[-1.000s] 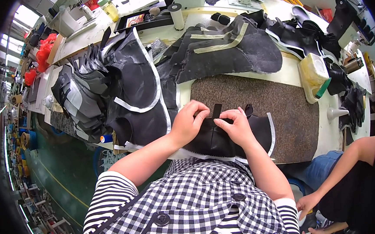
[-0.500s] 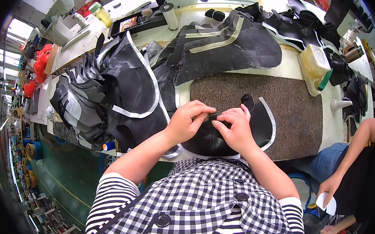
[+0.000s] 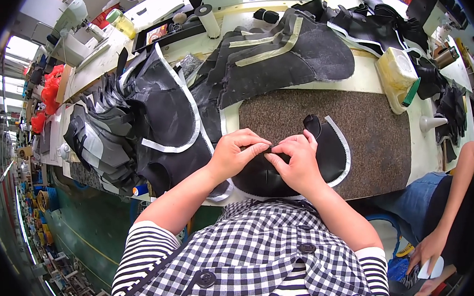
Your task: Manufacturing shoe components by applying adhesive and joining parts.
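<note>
In front of my body a black leather-like piece (image 3: pixel 331 156) with a white stitched rim lies on the table's brown mat. My left hand (image 3: pixel 237 152) and my right hand (image 3: pixel 299 163) meet over its far edge, thumbs and forefingers pinched close together. A narrow bit of the piece's black edge shows between the fingertips; the rest of the pinch is hidden by the fingers. Beside my right fingertips a small black strap (image 3: pixel 312 124) curls up from the piece.
Stacked black panels (image 3: pixel 176 105) lie to the left, and taped dark panels (image 3: pixel 291 59) beyond the brown mat (image 3: pixel 379 138). At the right stand a yellowed plastic container (image 3: pixel 397 79) and a white cone (image 3: pixel 432 123). A co-worker's hand (image 3: pixel 432 247) holds a white piece at lower right.
Both pinches have drawn slightly closer together, and less of the black edge shows between them. The co-worker's hand with the white piece has shifted right and down.
</note>
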`<state>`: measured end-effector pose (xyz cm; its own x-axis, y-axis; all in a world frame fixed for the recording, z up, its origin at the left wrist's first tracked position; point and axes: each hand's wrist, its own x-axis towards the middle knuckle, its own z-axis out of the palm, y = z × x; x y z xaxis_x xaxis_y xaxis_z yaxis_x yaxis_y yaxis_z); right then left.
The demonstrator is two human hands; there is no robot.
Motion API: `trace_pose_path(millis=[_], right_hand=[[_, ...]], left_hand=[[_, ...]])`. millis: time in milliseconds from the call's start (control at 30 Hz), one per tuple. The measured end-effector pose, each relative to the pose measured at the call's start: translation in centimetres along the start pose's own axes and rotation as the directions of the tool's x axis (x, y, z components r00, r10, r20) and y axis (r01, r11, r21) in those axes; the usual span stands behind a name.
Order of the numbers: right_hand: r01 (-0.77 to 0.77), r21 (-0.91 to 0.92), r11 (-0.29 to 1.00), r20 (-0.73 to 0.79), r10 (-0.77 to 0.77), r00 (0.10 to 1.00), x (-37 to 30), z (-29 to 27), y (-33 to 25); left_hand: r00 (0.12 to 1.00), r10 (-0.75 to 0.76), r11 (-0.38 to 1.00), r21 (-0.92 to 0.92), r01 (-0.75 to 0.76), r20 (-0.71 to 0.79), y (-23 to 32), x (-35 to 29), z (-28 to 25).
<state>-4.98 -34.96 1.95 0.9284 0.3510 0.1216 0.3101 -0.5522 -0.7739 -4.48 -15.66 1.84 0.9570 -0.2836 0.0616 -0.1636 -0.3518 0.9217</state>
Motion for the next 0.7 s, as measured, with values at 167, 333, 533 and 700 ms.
trace_pose_path(millis=[167,333,533,700], right_hand=[[-0.088,0.076,0.993,0.031,0.086,0.996,-0.07,-0.01,0.00],[-0.116,0.098,0.988,0.012,0.116,0.993,-0.18,0.08,-0.12],[-0.069,0.071,0.995,-0.044,0.072,0.996,-0.33,0.34,-0.15],[-0.056,0.060,0.997,-0.054,0.059,0.997,-0.39,0.27,-0.20]], left_hand=[[0.995,-0.093,0.995,-0.028,0.093,0.025,-0.26,-0.06,-0.03],[0.991,-0.129,0.989,-0.072,0.130,0.024,-0.20,-0.16,0.03],[0.987,-0.157,0.982,-0.101,0.159,0.026,-0.27,-0.22,0.06],[0.986,-0.162,0.979,-0.122,0.166,0.037,-0.27,-0.21,0.08]])
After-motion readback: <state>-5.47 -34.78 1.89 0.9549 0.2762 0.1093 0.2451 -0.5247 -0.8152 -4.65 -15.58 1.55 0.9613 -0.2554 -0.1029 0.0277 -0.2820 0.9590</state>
